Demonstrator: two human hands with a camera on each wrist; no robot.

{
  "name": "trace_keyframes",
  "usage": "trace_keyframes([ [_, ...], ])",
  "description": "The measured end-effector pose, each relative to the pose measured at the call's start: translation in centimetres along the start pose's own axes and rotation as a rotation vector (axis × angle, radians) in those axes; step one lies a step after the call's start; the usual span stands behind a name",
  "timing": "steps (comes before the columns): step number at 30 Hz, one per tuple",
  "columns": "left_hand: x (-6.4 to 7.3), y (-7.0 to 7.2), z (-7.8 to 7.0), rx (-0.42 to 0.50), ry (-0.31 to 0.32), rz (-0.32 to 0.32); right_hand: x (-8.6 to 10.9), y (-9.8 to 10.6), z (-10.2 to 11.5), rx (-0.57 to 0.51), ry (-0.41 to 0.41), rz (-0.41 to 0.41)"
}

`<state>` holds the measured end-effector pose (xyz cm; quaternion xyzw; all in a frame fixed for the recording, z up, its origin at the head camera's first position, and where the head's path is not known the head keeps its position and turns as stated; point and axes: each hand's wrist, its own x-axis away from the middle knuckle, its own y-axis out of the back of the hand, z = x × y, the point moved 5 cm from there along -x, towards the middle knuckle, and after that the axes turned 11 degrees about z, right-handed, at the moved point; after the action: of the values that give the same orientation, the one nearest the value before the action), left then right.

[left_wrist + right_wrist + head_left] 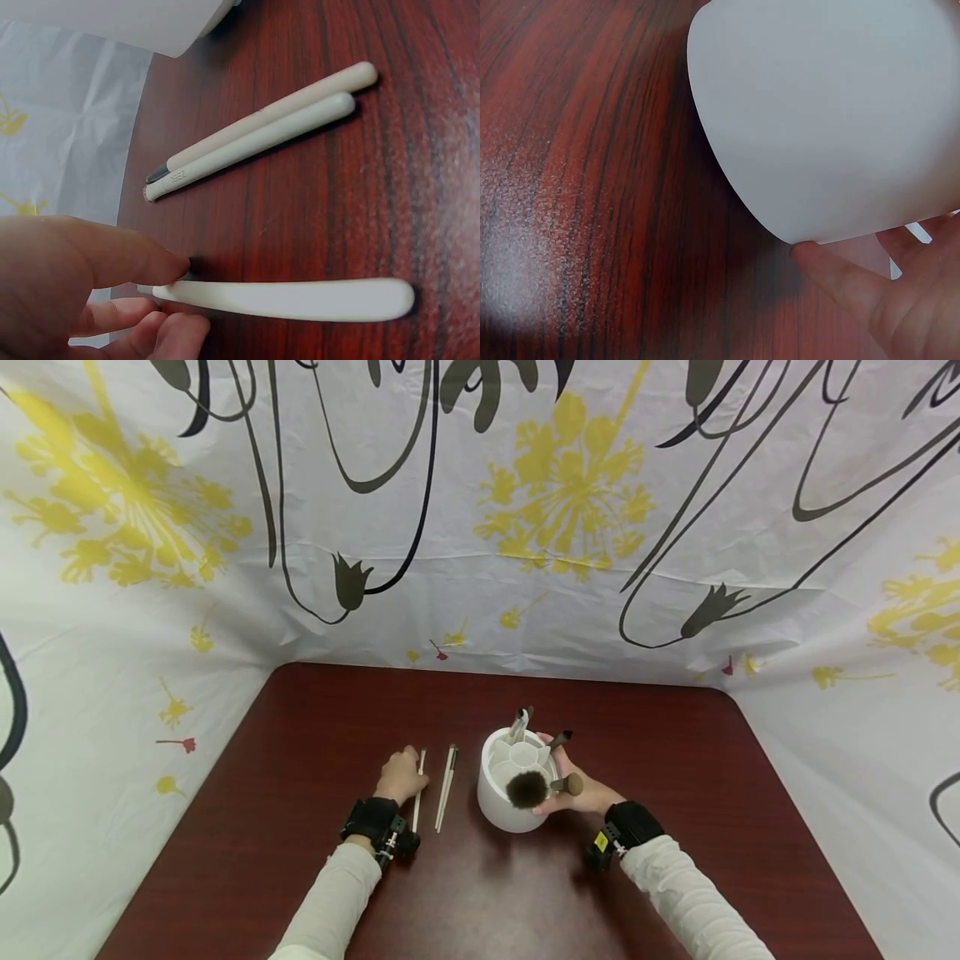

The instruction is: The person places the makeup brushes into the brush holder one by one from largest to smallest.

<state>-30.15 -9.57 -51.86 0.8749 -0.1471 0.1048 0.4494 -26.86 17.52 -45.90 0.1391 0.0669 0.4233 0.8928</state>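
My left hand [402, 775] pinches a thin white-handled makeup brush [315, 298] near its far end, thumb on one side and curled fingers on the other. Its handle lies along the table towards me. To the right, two more slim brushes [259, 142] rest side by side, one pinkish and one white. My right hand [588, 793] grips the right side of a round white brush holder [498, 802] with petal-shaped compartments. A large dark fluffy brush [527, 789] leans out of its front. Several smaller brushes [517, 727] stand at its back.
Everything sits on a dark red-brown wooden table [660, 735] with rounded far corners. White cloth [420, 527] printed with yellow and grey flowers hangs behind it and along both sides. A camera is strapped to each wrist.
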Motion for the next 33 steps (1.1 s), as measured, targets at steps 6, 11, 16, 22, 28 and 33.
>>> trace_keyframes([
  [6, -0.1, -0.2, 0.0, 0.012, -0.009, -0.004, -0.1, 0.0, 0.1, -0.002, -0.001, 0.002],
  [11, -0.4, -0.4, 0.0, 0.034, 0.001, -0.004, -0.1, 0.0, 0.0, 0.008, -0.018, -0.002],
  [16, -0.5, -0.4, 0.1, 0.031, 0.001, -0.018, -0.2, -0.1, 0.0, 0.019, -0.016, -0.007],
  [22, -0.8, -0.6, 0.3, 0.041, 0.0, -0.014, -0.3, 0.1, -1.1, 0.022, -0.013, -0.012],
  [28, -0.8, -0.2, 0.2, 0.062, -0.014, -0.018, -0.3, 0.3, -2.7, 0.039, -0.021, -0.006],
  [33, -0.8, 0.8, -0.7, 0.077, -0.057, -0.053, -0.3, 0.4, -2.6, 0.021, 0.026, 0.004],
])
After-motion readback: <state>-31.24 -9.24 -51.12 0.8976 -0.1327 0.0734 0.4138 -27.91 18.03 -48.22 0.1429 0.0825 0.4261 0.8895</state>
